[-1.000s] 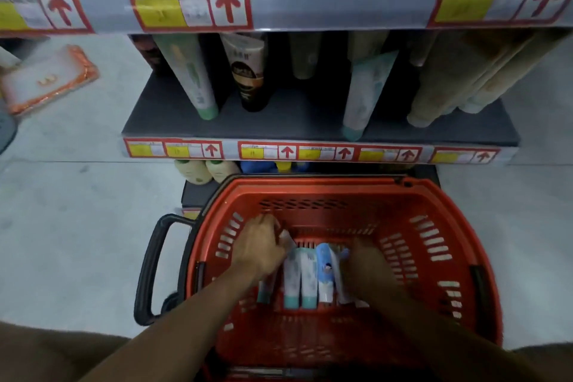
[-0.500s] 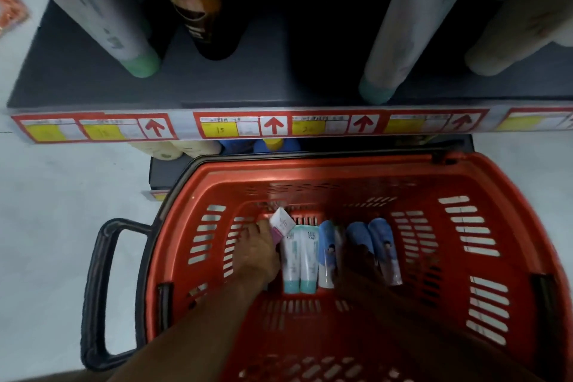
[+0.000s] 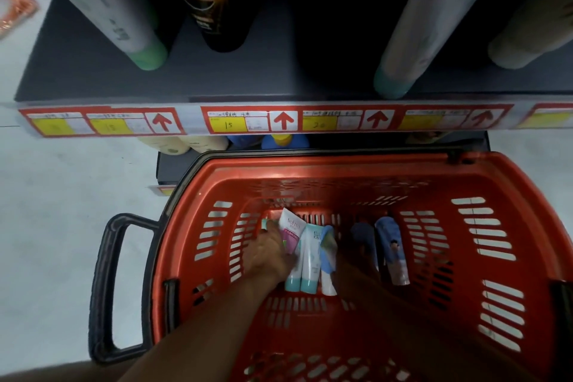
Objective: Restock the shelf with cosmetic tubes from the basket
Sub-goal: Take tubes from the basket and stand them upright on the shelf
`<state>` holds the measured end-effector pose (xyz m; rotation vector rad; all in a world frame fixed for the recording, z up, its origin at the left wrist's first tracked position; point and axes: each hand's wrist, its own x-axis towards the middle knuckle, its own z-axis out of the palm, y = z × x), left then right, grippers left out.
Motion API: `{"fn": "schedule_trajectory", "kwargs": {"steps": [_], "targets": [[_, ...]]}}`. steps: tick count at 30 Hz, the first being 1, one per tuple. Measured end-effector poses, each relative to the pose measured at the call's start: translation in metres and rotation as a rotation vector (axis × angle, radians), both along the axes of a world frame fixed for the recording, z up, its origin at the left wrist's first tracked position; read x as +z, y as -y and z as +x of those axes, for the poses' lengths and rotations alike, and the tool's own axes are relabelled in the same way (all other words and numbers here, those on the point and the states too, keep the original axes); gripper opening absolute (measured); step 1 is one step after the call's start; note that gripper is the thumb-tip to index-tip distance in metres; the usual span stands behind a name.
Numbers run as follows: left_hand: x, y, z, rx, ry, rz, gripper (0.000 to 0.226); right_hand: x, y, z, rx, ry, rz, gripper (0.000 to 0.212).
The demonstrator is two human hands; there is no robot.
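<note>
Gathering tubes (image 3: pixel 305 257) from the floor of the basket (image 3: pixel 511 183), the left hand (image 3: pixel 269 254) pinches a pink tube (image 3: pixel 291 231), the right hand (image 3: pixel 356 253) sits in shadow, grip unreadable; best lift cleanly, then set upright on the shelf (image 3: pixel 263 77).

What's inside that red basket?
Inside the red basket: a pink tube, white tubes with teal caps, blue tubes, plus both hands, left and right. Anything beneath the hands is hidden.
</note>
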<state>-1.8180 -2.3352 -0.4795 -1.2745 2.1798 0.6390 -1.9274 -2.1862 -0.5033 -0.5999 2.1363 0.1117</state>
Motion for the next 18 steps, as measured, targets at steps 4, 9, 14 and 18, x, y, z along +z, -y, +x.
{"fn": "schedule_trajectory", "kwargs": {"steps": [4, 9, 14, 18], "targets": [[0.006, 0.001, 0.000, 0.086, -0.019, 0.026, 0.082, 0.003, 0.001, -0.005, -0.092, 0.040, -0.080, 0.064], [0.023, 0.002, 0.000, 0.172, -0.102, 0.035, 0.080, 0.024, 0.004, -0.009, -0.042, -0.197, -0.280, 0.061], [0.049, 0.000, 0.002, 0.228, -0.197, 0.062, 0.078, 0.064, 0.007, -0.018, -0.213, -0.098, -0.269, 0.074], [0.067, -0.007, 0.005, 0.252, -0.267, 0.093, 0.074, 0.088, 0.001, -0.013, -0.181, -0.166, -0.245, 0.072]]}}
